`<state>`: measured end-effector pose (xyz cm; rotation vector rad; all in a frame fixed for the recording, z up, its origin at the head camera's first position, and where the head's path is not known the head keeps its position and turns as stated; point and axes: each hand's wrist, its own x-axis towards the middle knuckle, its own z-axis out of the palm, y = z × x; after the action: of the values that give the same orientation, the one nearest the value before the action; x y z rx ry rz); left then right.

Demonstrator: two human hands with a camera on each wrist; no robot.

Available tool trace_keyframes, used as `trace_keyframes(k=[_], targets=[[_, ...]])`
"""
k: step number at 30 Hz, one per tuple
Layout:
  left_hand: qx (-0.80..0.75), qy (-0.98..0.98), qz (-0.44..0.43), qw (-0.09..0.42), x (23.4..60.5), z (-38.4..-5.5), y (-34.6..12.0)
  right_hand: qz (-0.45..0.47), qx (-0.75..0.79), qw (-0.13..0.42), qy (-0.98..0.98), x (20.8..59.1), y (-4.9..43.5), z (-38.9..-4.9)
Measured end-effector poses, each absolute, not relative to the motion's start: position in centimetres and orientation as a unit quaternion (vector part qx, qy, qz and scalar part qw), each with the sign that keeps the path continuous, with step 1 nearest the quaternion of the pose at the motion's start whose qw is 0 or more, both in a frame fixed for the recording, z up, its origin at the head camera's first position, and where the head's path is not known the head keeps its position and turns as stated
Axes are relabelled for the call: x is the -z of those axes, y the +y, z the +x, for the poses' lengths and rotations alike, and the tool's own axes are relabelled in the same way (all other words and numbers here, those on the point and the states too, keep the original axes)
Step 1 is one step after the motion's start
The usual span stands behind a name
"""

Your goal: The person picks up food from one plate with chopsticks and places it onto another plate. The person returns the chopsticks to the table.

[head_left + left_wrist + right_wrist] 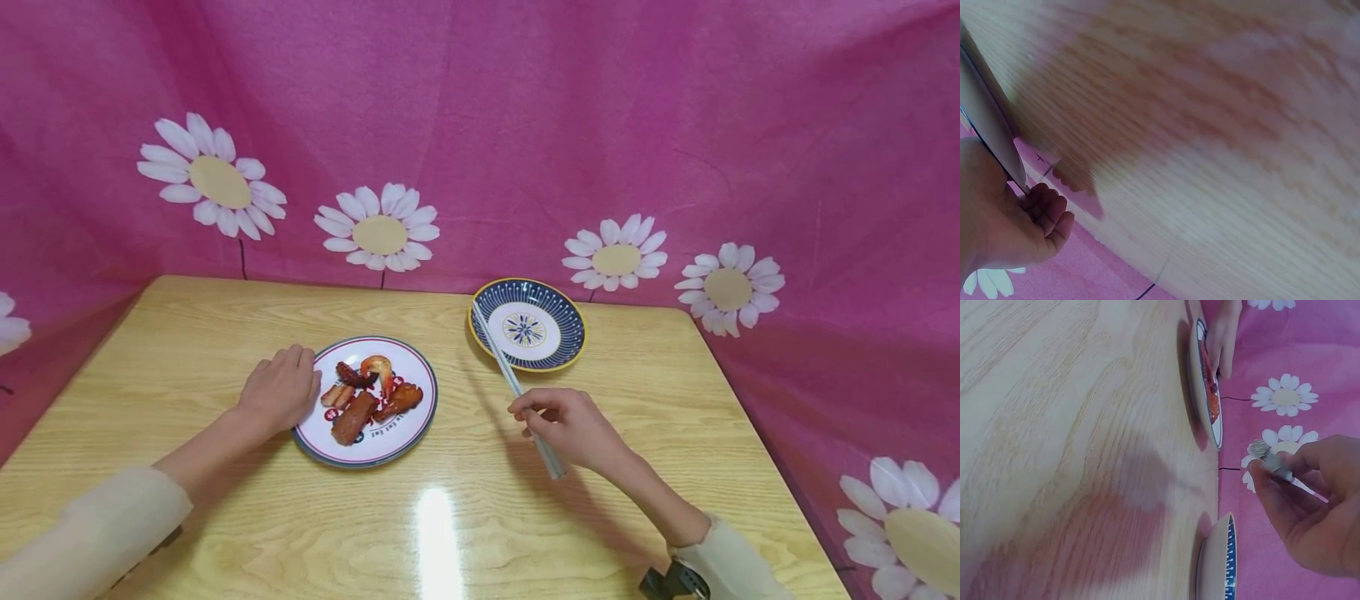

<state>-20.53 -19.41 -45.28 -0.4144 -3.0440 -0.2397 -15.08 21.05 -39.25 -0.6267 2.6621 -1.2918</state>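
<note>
My left hand (281, 390) is at the left rim of a white plate (408, 433) with a dark edge, and its fingers (1047, 209) curl at that rim in the left wrist view. On this plate lie a shrimp (378, 371), a chicken wing (402, 398), a brown meat chunk (355, 418) and smaller pieces. My right hand (573, 423) holds a pair of pale chopsticks (504, 367) between thumb and fingers. Their far ends reach over the left rim of a blue-patterned dish (551, 325). Nothing is pinched between the tips.
Both dishes stand on a light wooden table (247, 517), the blue one near the back edge. A pink cloth (495, 125) with white flowers hangs behind and at the sides. A dark strap (675, 581) sits at the right sleeve.
</note>
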Motion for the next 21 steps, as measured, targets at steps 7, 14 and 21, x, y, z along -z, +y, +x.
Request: trace_keyframes(k=[7, 14, 21], targets=[[0.08, -0.988, -0.13, 0.029, 45.3, -20.5, -19.5, -0.218, 0.418, 0.049, 0.881, 38.9, 20.5, -14.9], [0.078, -0.988, -0.131, 0.032, 45.3, -20.5, -19.4, -0.207, 0.438, 0.045, 0.874, 38.3, 20.3, -14.7], [0.076, -0.988, -0.13, 0.028, 45.3, -20.5, -19.3, -0.24, 0.455, 0.03, 0.857, 37.8, 20.0, -14.6]])
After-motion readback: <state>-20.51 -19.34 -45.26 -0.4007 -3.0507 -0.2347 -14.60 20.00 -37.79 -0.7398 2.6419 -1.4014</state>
